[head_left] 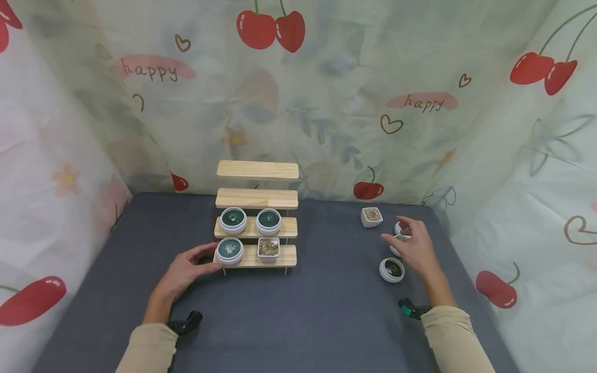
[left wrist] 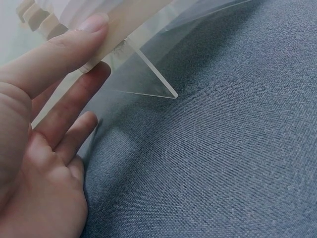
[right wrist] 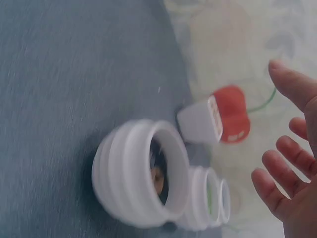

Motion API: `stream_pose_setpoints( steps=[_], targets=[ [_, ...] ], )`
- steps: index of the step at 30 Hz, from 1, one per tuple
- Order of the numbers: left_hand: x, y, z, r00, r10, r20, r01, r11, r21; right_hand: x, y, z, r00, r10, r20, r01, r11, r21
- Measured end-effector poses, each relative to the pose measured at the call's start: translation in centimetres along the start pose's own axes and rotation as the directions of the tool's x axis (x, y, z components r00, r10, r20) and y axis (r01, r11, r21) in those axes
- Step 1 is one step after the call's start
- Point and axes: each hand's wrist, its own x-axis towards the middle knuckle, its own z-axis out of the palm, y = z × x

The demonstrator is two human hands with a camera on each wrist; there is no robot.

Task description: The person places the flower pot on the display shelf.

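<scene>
My left hand (head_left: pixel 182 272) is at the left end of the lowest step of a tiered wooden stand (head_left: pixel 289 256). In the left wrist view, its thumb and index finger pinch the step's end (left wrist: pixel 116 42), the thumb close to a white round pot (head_left: pixel 230 250). Beside that pot stands a white square pot (head_left: pixel 268 249) with speckled filling. Two more round pots, left (head_left: pixel 233 220) and right (head_left: pixel 269 221), are one step up. My right hand (head_left: pixel 415 248) hovers with spread fingers over a pair of partly hidden round pots (head_left: pixel 395 250), holding nothing.
A ribbed round pot (head_left: pixel 392 270) with dark filling stands nearer on the blue-grey cloth (head_left: pixel 298 321). Behind it is another square pot (head_left: pixel 371 217). The stand's upper two steps (head_left: pixel 256 198) bear nothing. Cherry-printed curtains (head_left: pixel 326 129) enclose the back and sides.
</scene>
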Motion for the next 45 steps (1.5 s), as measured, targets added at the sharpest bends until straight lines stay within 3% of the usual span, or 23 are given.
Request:
stream_pose_setpoints(
  steps=[7, 11, 19, 26, 45],
  targets=[
    [0.0, -0.1, 0.0, 1.000, 0.014, 0.000, -0.014, 1.000, 0.009, -0.7, 2.6, -0.6, 0.998, 0.060, 0.020, -0.059, 0.997, -0.048],
    [-0.1, -0.1, 0.0, 1.000, 0.010, -0.002, -0.010, 1.000, 0.013, -1.2, 3.9, -0.3, 0.991, 0.132, 0.021, -0.130, 0.989, -0.065],
    [-0.1, -0.1, 0.1, 1.000, 0.015, -0.002, -0.015, 1.000, 0.002, -1.7, 5.8, 0.3, 0.971, 0.234, 0.050, -0.234, 0.972, 0.005],
    [0.0, -0.4, 0.0, 1.000, 0.005, -0.009, -0.005, 1.000, 0.024, -1.6, 6.7, 0.9, 0.945, 0.322, 0.063, -0.325, 0.944, 0.059],
    [-0.2, -0.4, 0.1, 1.000, 0.000, -0.012, 0.000, 1.000, 0.005, -0.6, 7.6, 2.1, 0.896, 0.429, 0.111, -0.440, 0.891, 0.112]
  ],
)
